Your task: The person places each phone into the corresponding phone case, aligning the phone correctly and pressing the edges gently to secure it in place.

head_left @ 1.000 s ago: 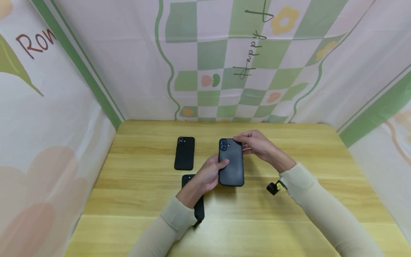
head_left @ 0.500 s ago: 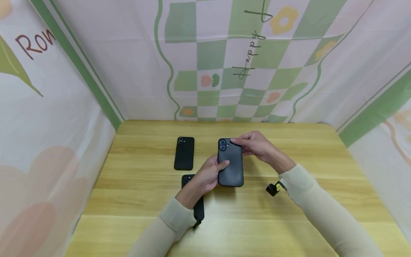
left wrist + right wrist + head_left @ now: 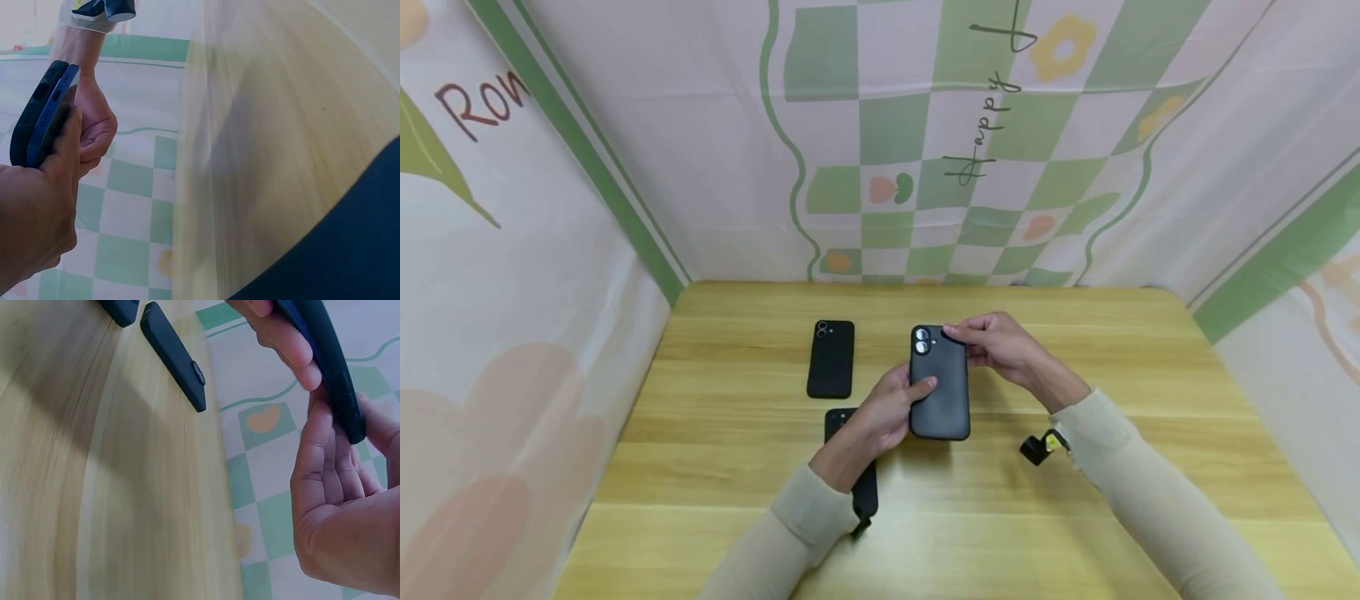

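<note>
In the head view, a blue phone in a black phone case (image 3: 942, 392) is held above the table, its two-lens camera side facing up. My left hand (image 3: 887, 408) grips its left edge, thumb lying across the back. With thumb and fingers, my right hand (image 3: 1000, 342) pinches the upper right corner. From the left wrist, the blue phone (image 3: 51, 119) shows against the black case, with the charging port end towards the camera. There the case's lower end stands slightly proud of the phone. The right wrist view shows the right fingers (image 3: 331, 469) under the corner.
A second black phone-shaped item (image 3: 831, 358) with two camera rings lies flat to the left on the wooden table (image 3: 737, 467). Another dark one (image 3: 867, 487) lies partly hidden under the left forearm. A patterned curtain (image 3: 737, 167) hangs behind the table.
My right hand has moved slightly down and its thumb sits a little further onto the corner. The phone has tilted slightly, so its lenses now catch the light. The left hand keeps its grip.
</note>
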### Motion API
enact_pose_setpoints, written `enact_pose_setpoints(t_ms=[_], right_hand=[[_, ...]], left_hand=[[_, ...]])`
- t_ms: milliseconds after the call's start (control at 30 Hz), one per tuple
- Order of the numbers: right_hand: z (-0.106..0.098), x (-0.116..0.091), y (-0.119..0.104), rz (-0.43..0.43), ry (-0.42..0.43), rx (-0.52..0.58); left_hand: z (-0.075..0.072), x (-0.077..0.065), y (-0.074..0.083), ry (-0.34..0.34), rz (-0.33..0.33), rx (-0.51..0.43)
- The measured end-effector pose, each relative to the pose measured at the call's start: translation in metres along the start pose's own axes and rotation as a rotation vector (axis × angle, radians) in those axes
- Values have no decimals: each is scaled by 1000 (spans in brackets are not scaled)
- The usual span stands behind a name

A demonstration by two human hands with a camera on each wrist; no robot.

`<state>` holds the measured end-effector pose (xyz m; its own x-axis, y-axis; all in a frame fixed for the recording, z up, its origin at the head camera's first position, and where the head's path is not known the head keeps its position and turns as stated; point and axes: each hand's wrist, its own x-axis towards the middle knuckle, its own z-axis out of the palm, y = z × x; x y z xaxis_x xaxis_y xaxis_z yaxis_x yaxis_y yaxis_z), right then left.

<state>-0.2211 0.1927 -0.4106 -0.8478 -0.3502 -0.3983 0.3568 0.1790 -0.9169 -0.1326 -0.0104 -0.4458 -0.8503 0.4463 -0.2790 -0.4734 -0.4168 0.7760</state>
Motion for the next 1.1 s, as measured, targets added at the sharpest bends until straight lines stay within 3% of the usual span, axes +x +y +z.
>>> enact_pose_setpoints(t_ms=[233, 633, 900, 1100], right_hand=[[-1, -1, 2, -33, -30, 23], [2, -7, -2, -55, -45, 20], [4, -9, -10, -68, -62, -53], [10, -8, -13, -77, -87, -111]], left_hand=[[-1, -1, 2, -32, -9, 2], [-5, -5, 4, -21, -11, 74], [-4, -7, 7, -33, -24, 115], [-1, -8, 3, -78, -36, 157]])
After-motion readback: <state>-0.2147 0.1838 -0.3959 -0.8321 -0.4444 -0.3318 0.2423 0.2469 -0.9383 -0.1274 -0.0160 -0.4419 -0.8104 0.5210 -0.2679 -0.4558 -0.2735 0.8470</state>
